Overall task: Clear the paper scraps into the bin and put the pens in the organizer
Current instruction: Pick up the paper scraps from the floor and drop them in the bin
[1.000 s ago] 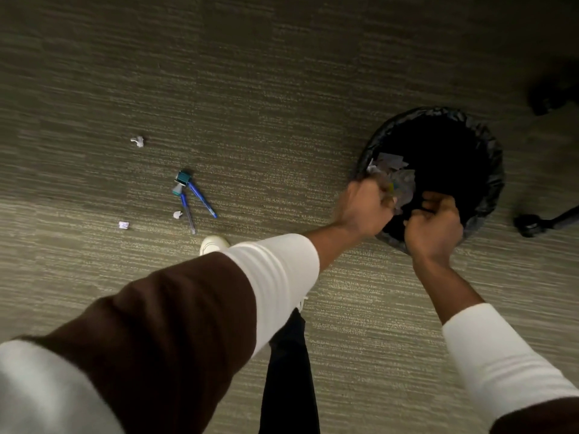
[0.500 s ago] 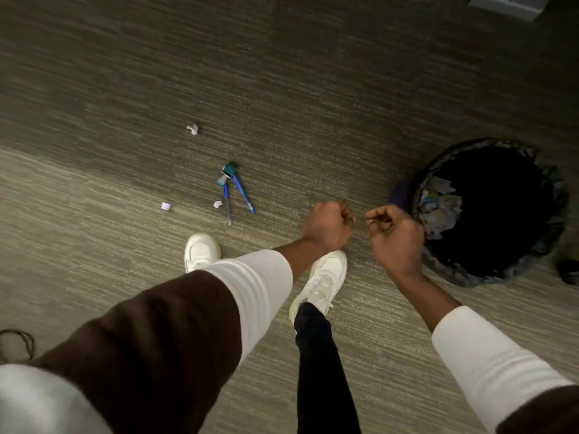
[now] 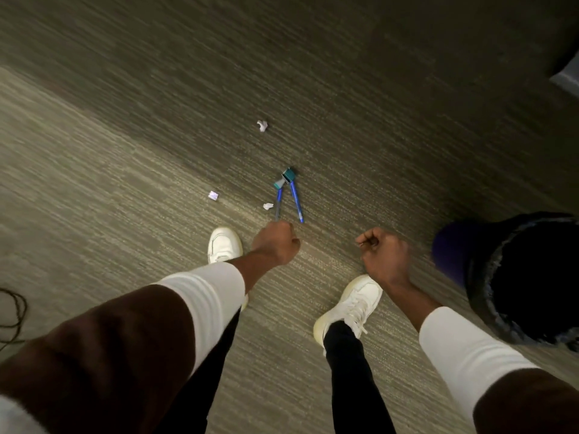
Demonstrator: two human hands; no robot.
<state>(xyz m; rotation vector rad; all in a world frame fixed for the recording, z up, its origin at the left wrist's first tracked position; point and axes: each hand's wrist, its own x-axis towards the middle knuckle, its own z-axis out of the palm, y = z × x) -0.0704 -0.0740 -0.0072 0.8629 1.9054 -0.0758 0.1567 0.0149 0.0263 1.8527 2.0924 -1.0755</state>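
Two blue pens (image 3: 296, 200) lie in a V on the grey carpet, their teal caps (image 3: 289, 176) touching at the far end. Three small paper scraps lie around them: one white scrap (image 3: 262, 125) farther off, one purplish scrap (image 3: 213, 195) to the left, one white scrap (image 3: 268, 206) beside the left pen. My left hand (image 3: 275, 242) is a closed fist just short of the pens' near tips, holding nothing I can see. My right hand (image 3: 383, 256) is also closed, apart from everything. The black-lined bin (image 3: 488, 277) stands at the right edge.
My two white shoes (image 3: 224, 244) (image 3: 351, 305) stand on the carpet under my arms. A dark cable (image 3: 12, 314) loops at the left edge. A pale grey object (image 3: 567, 79) shows at the upper right corner.
Both hands have left the bin, where they dropped paper, and swung left. My view has turned with them, so the pens are now central and the bin sits at the right edge.
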